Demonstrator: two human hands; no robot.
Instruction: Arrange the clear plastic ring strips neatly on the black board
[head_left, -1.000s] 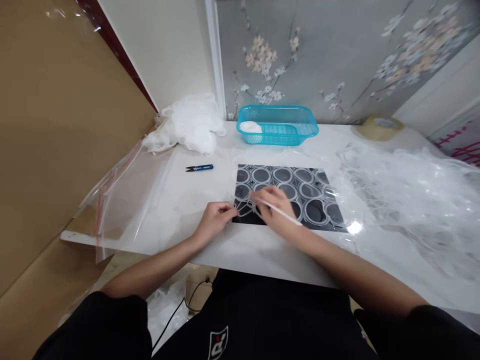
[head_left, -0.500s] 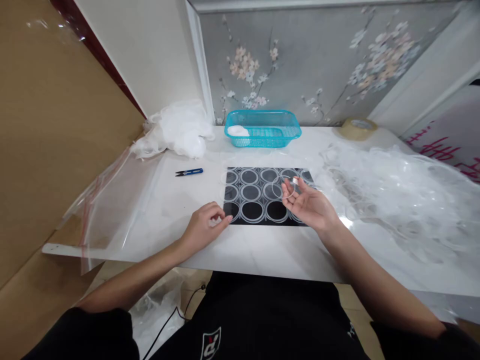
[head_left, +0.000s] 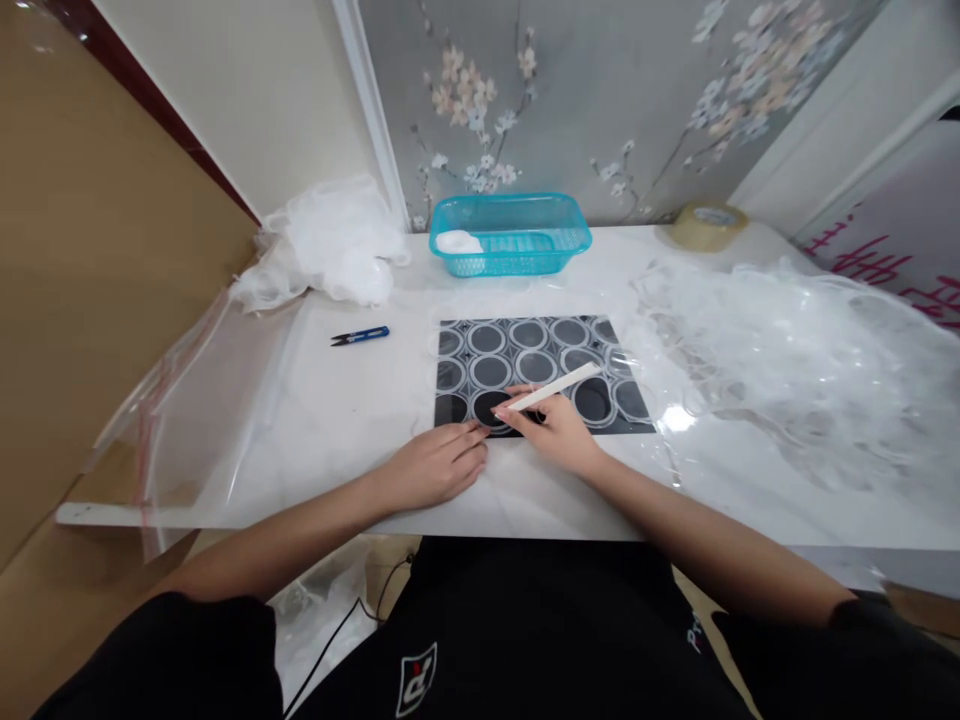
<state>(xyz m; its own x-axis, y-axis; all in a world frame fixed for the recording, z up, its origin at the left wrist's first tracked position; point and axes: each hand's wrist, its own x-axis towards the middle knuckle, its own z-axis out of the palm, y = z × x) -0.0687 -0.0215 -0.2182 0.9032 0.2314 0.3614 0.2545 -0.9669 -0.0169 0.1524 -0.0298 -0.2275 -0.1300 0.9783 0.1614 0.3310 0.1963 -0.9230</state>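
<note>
A dark rectangular sheet (head_left: pixel 536 353) patterned with rows of pale rings lies on the table, a clear film seemingly over it. In my right hand (head_left: pixel 551 425) is a slim flat white stick (head_left: pixel 555 388), slanting up to the right, its lower end between thumb and fingers. That hand rests over the sheet's near edge. My left hand (head_left: pixel 442 465) lies on the table at the near-left edge, fingers bent and together, their tips touching the sheet close to my right fingertips. Whether they pinch anything is hidden.
Behind the sheet stands a blue plastic basket (head_left: pixel 510 268) with something white inside. Blue-handled thread snips (head_left: pixel 361 336) lie left. A white plastic bundle (head_left: pixel 330 240) and clear bags (head_left: pixel 202 420) sit farther left. On the right are a clear plastic heap (head_left: pixel 810 370) and a tape roll (head_left: pixel 706 227).
My right hand has come down and left onto the sheet, and the white stick now shows lengthwise. The clear ring at its fingers no longer shows distinctly. My left hand has turned palm-down beside it.
</note>
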